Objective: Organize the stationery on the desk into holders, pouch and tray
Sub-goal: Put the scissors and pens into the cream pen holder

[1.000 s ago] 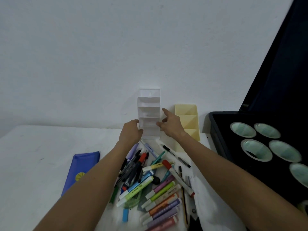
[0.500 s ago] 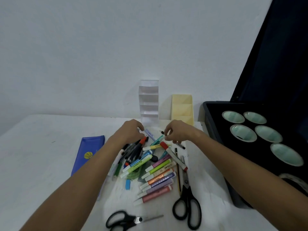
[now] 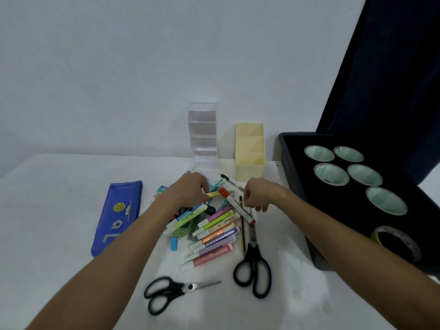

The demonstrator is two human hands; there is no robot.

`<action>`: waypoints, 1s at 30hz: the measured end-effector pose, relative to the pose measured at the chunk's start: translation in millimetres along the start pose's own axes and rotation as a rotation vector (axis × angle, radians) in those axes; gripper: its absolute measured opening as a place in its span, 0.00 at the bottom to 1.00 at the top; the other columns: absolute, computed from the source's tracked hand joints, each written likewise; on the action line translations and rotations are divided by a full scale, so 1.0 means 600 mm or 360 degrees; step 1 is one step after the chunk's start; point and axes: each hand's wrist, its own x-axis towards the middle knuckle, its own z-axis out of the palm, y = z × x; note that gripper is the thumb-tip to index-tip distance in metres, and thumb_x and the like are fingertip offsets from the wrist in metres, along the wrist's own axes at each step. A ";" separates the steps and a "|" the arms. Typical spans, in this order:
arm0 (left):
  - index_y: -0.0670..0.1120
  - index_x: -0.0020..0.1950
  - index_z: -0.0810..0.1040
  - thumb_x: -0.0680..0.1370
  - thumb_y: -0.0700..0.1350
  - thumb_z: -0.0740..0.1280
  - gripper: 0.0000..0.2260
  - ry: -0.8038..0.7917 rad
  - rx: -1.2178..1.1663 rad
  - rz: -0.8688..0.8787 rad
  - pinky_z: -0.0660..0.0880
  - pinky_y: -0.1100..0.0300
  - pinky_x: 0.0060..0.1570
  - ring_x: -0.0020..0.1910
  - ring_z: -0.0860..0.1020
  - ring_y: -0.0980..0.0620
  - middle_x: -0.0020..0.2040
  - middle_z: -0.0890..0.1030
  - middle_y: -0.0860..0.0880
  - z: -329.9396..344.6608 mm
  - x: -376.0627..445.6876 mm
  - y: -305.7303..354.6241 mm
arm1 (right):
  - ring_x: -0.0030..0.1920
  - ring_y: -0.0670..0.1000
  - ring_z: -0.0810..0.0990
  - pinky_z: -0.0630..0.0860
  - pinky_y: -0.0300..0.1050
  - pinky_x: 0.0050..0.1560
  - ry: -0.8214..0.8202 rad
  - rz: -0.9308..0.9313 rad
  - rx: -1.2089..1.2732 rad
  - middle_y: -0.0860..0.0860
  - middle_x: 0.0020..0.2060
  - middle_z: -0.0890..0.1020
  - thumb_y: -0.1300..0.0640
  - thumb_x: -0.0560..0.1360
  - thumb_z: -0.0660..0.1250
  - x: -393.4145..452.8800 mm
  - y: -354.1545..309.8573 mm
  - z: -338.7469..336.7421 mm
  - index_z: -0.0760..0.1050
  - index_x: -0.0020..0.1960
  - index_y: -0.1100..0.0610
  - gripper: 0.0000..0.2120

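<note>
Both our hands have come back from the clear holder (image 3: pixel 204 136) to the pile of pens (image 3: pixel 209 225) on the worktop (image 3: pixel 59 270). Our left hand (image 3: pixel 188 190) pinches a yellow pen (image 3: pixel 215 194) to lift it. Our right hand (image 3: pixel 256 195) is curled; we cannot tell if it holds anything.

The desk (image 3: pixel 59 234) is white and matt, faintly scuffed. The tall holder (image 3: pixel 204 136) is clear, glossy plastic; the yellow holder (image 3: pixel 250 153) beside it is smooth, matt plastic. The blue pouch (image 3: pixel 119 217) has a slight sheen, like coated cloth or vinyl. The highlighters (image 3: pixel 214 236) have smooth plastic barrels. Both scissors (image 3: pixel 176 290) (image 3: pixel 253 270) have shiny metal blades and glossy black plastic handles. The black tray (image 3: pixel 297 175) is dark and matt, and its tape roll (image 3: pixel 395 241) looks glossy.
</note>
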 end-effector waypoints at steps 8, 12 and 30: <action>0.53 0.51 0.79 0.70 0.54 0.74 0.13 -0.0360 0.0033 0.0065 0.68 0.72 0.37 0.40 0.73 0.62 0.46 0.77 0.56 0.043 -0.207 -0.012 | 0.45 0.46 0.77 0.75 0.39 0.44 -0.0351 -0.0611 -0.0264 0.44 0.46 0.78 0.51 0.69 0.74 -0.140 0.020 0.066 0.77 0.52 0.50 0.13; 0.61 0.55 0.76 0.64 0.59 0.77 0.22 -0.0504 -0.0048 -0.0147 0.72 0.66 0.50 0.50 0.74 0.60 0.54 0.74 0.56 0.071 -0.273 -0.067 | 0.59 0.49 0.70 0.73 0.46 0.59 -0.0501 -0.0766 -0.0486 0.45 0.60 0.69 0.53 0.66 0.75 -0.166 0.038 0.094 0.67 0.67 0.47 0.32; 0.49 0.40 0.80 0.72 0.45 0.74 0.04 -0.0127 -0.0504 -0.0316 0.76 0.61 0.35 0.34 0.78 0.55 0.37 0.82 0.52 0.065 -0.295 -0.072 | 0.65 0.47 0.58 0.57 0.44 0.68 0.0095 -0.1119 -0.0558 0.45 0.65 0.63 0.48 0.62 0.75 -0.156 0.034 0.112 0.57 0.74 0.48 0.45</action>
